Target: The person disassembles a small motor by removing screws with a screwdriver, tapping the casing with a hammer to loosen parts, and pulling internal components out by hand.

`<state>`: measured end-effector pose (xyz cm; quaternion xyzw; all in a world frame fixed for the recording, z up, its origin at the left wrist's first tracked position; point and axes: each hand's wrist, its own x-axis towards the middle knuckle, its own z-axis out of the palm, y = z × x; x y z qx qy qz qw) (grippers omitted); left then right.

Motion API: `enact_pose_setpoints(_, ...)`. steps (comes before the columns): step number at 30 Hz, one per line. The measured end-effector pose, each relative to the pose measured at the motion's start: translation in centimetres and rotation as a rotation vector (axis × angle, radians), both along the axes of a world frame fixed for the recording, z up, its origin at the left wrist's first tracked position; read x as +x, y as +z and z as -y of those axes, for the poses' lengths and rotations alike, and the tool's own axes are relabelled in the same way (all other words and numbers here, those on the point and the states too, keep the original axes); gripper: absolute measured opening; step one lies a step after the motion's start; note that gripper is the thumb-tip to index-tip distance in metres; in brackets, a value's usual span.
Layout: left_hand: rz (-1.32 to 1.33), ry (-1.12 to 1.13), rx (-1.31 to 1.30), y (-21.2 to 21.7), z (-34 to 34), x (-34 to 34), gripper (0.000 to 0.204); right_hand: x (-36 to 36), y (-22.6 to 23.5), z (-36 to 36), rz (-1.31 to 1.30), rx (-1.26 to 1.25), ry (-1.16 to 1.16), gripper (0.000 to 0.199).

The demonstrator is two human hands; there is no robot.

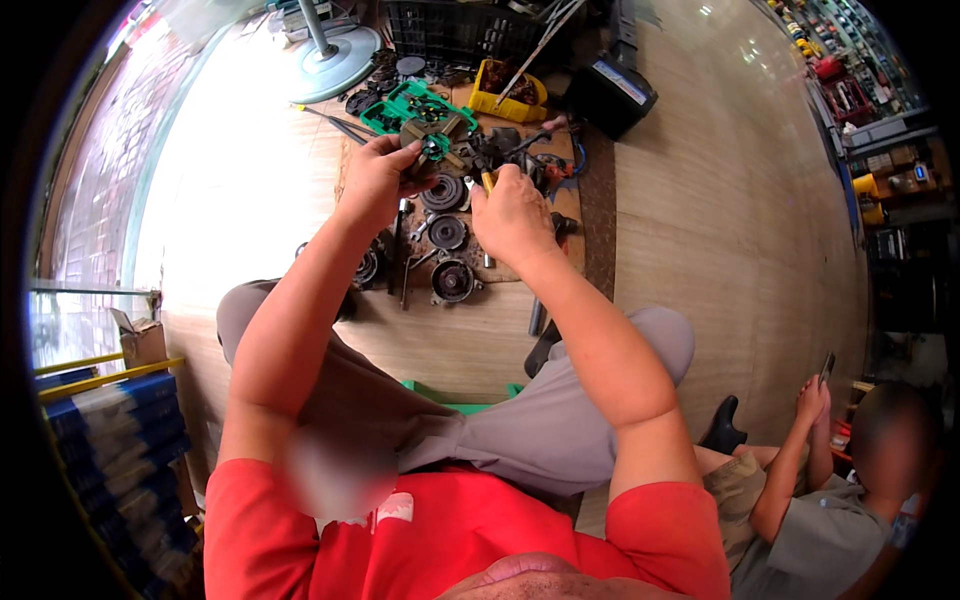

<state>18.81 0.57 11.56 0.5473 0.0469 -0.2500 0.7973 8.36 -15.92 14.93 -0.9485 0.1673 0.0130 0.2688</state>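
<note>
My left hand (375, 182) is raised over a brown work board (515, 265), fingers closed round the edge of a grey-brown metal part with a green centre (436, 147). Just right of it, my right hand (515, 218) grips a tool with a yellow handle (488, 181); its working end cannot be made out among the dark parts. Below the hands, a pulley-like wheel (447, 233) and a round housing (453, 281) lie on the board. A wrench (420, 232) and several long tools lie beside them.
Beyond the board stand a green tool case (410, 103), a yellow tray of parts (507, 97), a black battery (612, 95) and a round grey stand base (337, 72). A black crate (460, 32) is behind. At lower right, a seated person (825, 540) holds a phone.
</note>
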Motion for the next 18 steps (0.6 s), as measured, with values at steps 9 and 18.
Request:
enact_pose_setpoints(9,0.015,-0.045,0.027,0.1,0.2,-0.2,0.014,-0.2,-0.2,0.6,0.006,-0.085,0.022,0.036)
enact_pose_setpoints(18,0.114,0.031,-0.006,-0.1,0.3,-1.1,0.018,0.6,-1.1,1.3,0.006,0.015,0.040,0.036)
